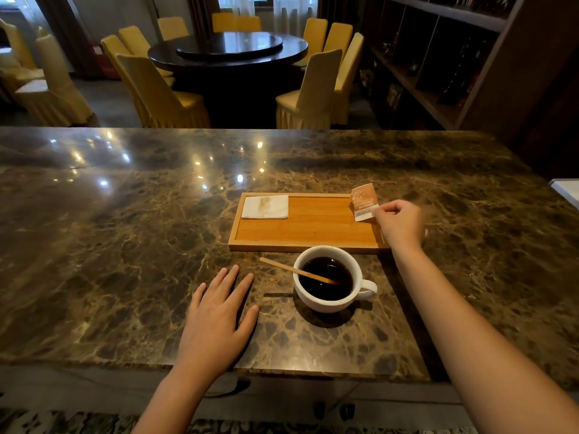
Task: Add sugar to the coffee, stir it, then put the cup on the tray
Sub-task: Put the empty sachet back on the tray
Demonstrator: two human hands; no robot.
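Orange sugar packet (364,201) pinched by its white lower edge in right hand (399,225), upright over tray (308,242) far right corner. White cup (326,278) of coffee on marble counter (125,245), just before tray, nearer-left of packet; handle toward right arm. Stirrer (297,270) leaning in cup, pointing left. Left hand (219,317) flat, spread, empty, beside cup.

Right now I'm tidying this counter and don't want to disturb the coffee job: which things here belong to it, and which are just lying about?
Belongs to the job:
- white cup of black coffee
- wooden stir stick, resting in the cup
- sugar packet, pinched in the right hand
- wooden tray

Just lying about:
- stained folded napkin on the tray's left end
- round dining table and yellow chairs behind
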